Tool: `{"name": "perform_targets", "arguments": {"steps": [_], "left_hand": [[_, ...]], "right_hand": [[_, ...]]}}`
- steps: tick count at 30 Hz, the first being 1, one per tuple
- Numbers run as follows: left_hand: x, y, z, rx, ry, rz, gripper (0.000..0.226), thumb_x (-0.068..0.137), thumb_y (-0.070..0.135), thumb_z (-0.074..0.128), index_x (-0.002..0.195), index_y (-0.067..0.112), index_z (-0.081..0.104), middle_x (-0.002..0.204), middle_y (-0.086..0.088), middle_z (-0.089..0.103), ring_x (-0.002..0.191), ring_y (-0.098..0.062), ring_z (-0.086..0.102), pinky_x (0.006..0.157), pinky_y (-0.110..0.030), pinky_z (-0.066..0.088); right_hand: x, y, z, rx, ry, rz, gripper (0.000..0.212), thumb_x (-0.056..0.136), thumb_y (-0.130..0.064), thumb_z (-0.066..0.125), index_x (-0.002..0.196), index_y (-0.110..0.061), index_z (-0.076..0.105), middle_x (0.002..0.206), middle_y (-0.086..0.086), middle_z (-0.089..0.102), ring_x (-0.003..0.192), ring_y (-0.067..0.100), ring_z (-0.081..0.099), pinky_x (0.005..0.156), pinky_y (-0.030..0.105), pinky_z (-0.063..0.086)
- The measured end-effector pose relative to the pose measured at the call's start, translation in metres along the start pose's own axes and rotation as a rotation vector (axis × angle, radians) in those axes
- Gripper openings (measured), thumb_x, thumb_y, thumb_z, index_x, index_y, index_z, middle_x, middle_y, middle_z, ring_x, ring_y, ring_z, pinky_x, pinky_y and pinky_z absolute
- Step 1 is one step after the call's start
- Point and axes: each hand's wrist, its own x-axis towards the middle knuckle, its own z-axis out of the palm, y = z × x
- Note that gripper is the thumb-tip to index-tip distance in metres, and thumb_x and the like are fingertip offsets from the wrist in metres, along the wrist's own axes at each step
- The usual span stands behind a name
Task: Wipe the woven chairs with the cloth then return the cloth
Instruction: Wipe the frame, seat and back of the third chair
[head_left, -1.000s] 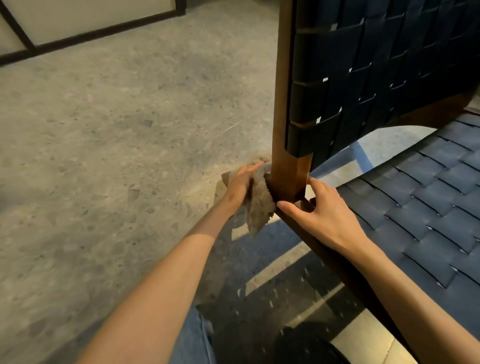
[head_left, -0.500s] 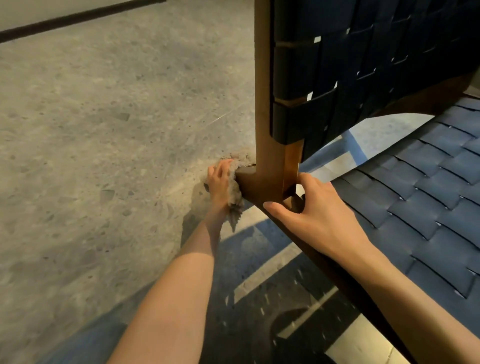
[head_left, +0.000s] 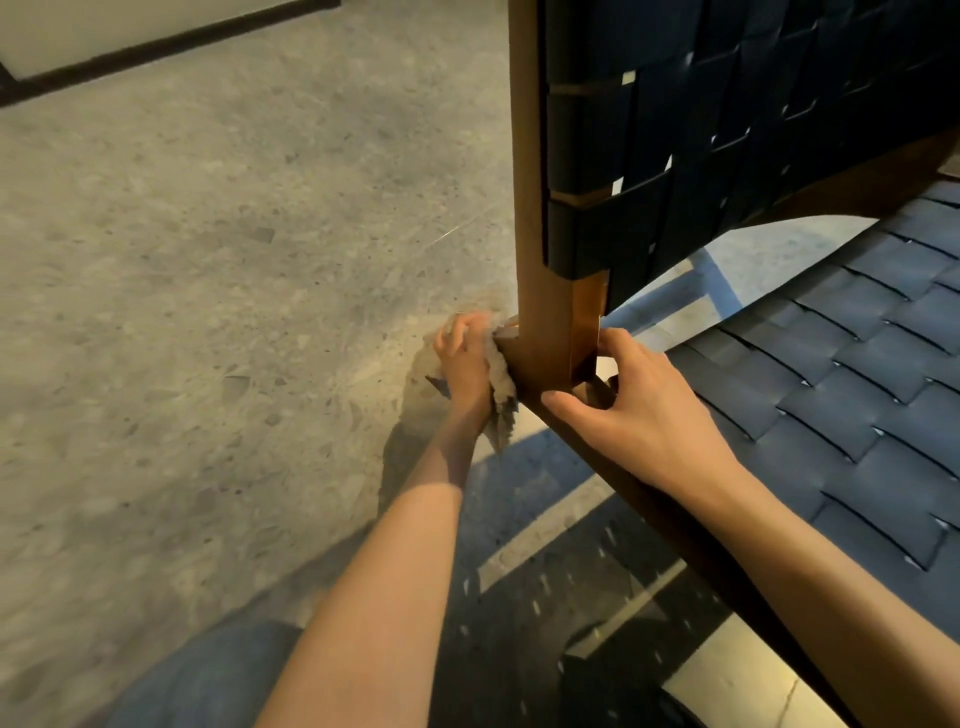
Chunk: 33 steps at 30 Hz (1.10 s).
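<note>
A woven chair (head_left: 545, 218) with a brown wooden frame and dark blue straps fills the right side, its seat at lower right and its back at upper right. My left hand (head_left: 465, 364) grips a beige cloth (head_left: 503, 382) and presses it against the outer side of the frame joint, where the upright post meets the seat rail. My right hand (head_left: 639, 410) grips the same joint from the seat side, thumb on the rail and fingers curled behind the post.
Grey speckled stone floor (head_left: 208, 312) spreads to the left and behind the chair. A dark baseboard (head_left: 156, 47) runs along the wall at top left. My knee in blue jeans (head_left: 208, 675) shows at the bottom.
My left hand slid the cloth from the near side of the joint round to its outer, far side. My right hand kept its grip on the frame.
</note>
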Motion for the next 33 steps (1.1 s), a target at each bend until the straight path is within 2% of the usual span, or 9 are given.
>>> {"name": "perform_targets", "arguments": {"steps": [4,7,10,12,16,20,25,28,33], "left_hand": [[-0.03,0.015,0.012,-0.077,0.105,0.191,0.019,0.095,0.011,0.05,0.106,0.005,0.064,0.113,-0.012,0.063,0.111,-0.03,0.055,0.105,-0.036,0.034],[-0.05,0.033,0.008,-0.277,0.127,0.139,0.056,0.089,0.047,0.037,0.116,0.003,0.059,0.13,-0.011,0.052,0.12,-0.018,0.045,0.104,-0.024,0.033],[-0.04,0.025,0.007,-0.272,0.158,0.173,0.056,0.082,0.052,0.026,0.091,0.01,0.061,0.124,-0.012,0.05,0.111,-0.014,0.045,0.101,-0.044,0.04],[-0.026,0.015,0.009,-0.241,0.165,0.182,0.041,0.086,0.049,0.029,0.086,0.02,0.059,0.122,-0.01,0.049,0.108,-0.018,0.048,0.098,-0.045,0.042],[0.002,-0.005,0.002,-0.097,0.117,0.165,0.033,0.087,0.036,0.031,0.093,0.025,0.062,0.117,-0.004,0.051,0.11,-0.011,0.042,0.101,-0.033,0.037],[0.03,-0.029,0.002,0.0,0.064,0.144,0.032,0.1,0.012,0.033,0.108,0.014,0.064,0.119,-0.009,0.059,0.12,-0.021,0.04,0.101,-0.025,0.03],[0.009,-0.01,0.005,-0.143,0.083,0.052,0.045,0.094,0.035,0.033,0.119,0.009,0.059,0.126,-0.007,0.052,0.107,-0.009,0.041,0.082,-0.01,0.028],[-0.016,0.011,0.009,-0.176,0.145,0.028,0.044,0.097,0.033,0.035,0.123,0.004,0.056,0.132,-0.008,0.046,0.109,-0.004,0.038,0.077,-0.001,0.025],[-0.006,0.007,-0.005,-0.128,0.068,0.189,0.059,0.078,0.056,0.023,0.099,0.018,0.063,0.123,-0.003,0.049,0.114,-0.016,0.043,0.097,-0.025,0.032]], "right_hand": [[-0.003,-0.003,-0.004,0.067,0.019,0.009,0.069,0.081,-0.053,0.064,0.139,-0.031,0.035,0.135,-0.008,0.05,0.118,0.015,0.05,0.093,0.041,0.05],[-0.002,-0.003,-0.002,0.049,0.021,-0.006,0.069,0.081,-0.051,0.064,0.139,-0.031,0.034,0.135,-0.009,0.05,0.115,0.012,0.05,0.093,0.037,0.05],[0.0,-0.001,0.0,0.044,0.027,-0.016,0.066,0.081,-0.05,0.065,0.137,-0.031,0.036,0.129,-0.01,0.053,0.104,0.006,0.049,0.088,0.029,0.049],[0.001,0.002,0.002,0.029,0.034,-0.015,0.065,0.08,-0.052,0.064,0.136,-0.033,0.036,0.127,-0.012,0.053,0.104,0.006,0.048,0.089,0.032,0.05],[0.003,0.005,0.005,-0.014,0.039,-0.018,0.065,0.079,-0.056,0.063,0.134,-0.036,0.035,0.125,-0.012,0.052,0.108,0.008,0.048,0.088,0.033,0.05],[0.003,0.004,0.003,-0.029,0.026,-0.009,0.071,0.078,-0.058,0.063,0.138,-0.034,0.032,0.132,-0.01,0.05,0.117,0.012,0.047,0.092,0.033,0.047],[-0.001,-0.004,-0.002,-0.033,0.005,-0.007,0.071,0.078,-0.059,0.061,0.137,-0.031,0.035,0.13,-0.01,0.052,0.115,0.011,0.048,0.091,0.033,0.048],[-0.005,-0.009,-0.007,0.013,0.003,0.004,0.063,0.081,-0.056,0.061,0.136,-0.032,0.04,0.122,-0.016,0.051,0.101,0.003,0.045,0.083,0.025,0.044],[-0.007,-0.018,-0.01,0.104,0.054,0.018,0.05,0.088,-0.053,0.052,0.134,-0.033,0.047,0.113,-0.017,0.056,0.086,0.001,0.053,0.072,0.015,0.043]]}}
